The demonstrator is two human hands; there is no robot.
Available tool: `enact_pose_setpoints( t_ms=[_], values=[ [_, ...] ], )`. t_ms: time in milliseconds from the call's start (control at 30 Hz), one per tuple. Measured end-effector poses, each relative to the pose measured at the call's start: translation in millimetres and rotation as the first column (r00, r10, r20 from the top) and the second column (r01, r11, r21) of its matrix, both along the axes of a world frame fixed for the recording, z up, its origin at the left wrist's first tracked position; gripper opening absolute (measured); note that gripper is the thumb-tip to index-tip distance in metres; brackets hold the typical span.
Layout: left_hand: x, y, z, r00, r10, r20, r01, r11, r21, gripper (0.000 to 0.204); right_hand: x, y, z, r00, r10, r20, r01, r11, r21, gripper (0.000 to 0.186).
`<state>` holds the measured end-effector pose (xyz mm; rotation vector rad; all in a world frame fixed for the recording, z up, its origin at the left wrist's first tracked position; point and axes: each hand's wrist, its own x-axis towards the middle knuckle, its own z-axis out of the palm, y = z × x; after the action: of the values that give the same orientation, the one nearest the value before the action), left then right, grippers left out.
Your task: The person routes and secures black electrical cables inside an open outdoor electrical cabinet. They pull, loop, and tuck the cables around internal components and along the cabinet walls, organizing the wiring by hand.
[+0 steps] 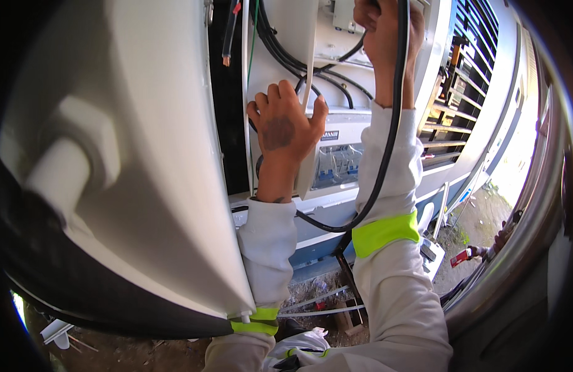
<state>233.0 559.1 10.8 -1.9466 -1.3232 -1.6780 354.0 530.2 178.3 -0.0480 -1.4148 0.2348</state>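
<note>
Black, rubbery-looking cable (394, 118) is the thing we have in hand: it drops from the top edge near 1 o'clock, passes in front of our right forearm and sags into a smooth loop at about 5 o'clock. We judge the wiring to be partway along. Several dark conductors (276, 46) already run in bends inside the white cabinet towards 12 o'clock, and a row of blue-and-white breakers (339, 166) sits in its lower part at 2 o'clock. What seems left is the slack loop, not yet tucked in, and a cable end (226, 60) at 11 o'clock, which hangs loose with bare copper showing.

Our left hand (283, 121) is at 12 o'clock, thumb apart from the bent fingers, beside a thin white edge; we cannot tell whether it grips that edge. Our right hand (389, 28), at 1 o'clock, has curled fingers, but we cannot see what, if anything, they clamp.

Glossy, pale and rounded, a housing (168, 161) fills 9 o'clock, carrying a chunky hexagonal nut (106, 133). Straight slats form a grille (451, 127) at 2 o'clock. Our cuffs are soft, wrinkled cloth with smooth lime bands (386, 234).
</note>
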Motion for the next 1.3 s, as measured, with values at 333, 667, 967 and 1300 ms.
enact_pose_setpoints(
  t_ms=[333,667,967,1300],
  values=[
    [-1.5,9.7,9.0,0.998,-0.035,-0.059,0.031,0.997,-0.069,0.054,-34.1,-0.9,15.7,0.759,-0.588,0.279,0.582,0.805,0.114,0.060],
    [3.0,-2.4,13.9,0.995,-0.006,-0.102,-0.009,0.990,-0.142,0.061,-22.5,5.3,30.2,0.990,0.048,0.132,-0.030,0.990,-0.135,0.048],
    [9.5,7.7,9.7,0.989,0.073,-0.129,-0.086,0.991,-0.104,0.055,-32.5,-0.2,35.2,0.986,-0.059,0.154,0.085,0.982,-0.167,0.053],
    [3.1,14.1,-0.8,0.963,-0.196,0.184,0.194,0.981,0.027,0.041,38.0,30.5,-24.3,0.958,-0.287,0.021,0.288,0.957,-0.033,0.045]
  ],
)
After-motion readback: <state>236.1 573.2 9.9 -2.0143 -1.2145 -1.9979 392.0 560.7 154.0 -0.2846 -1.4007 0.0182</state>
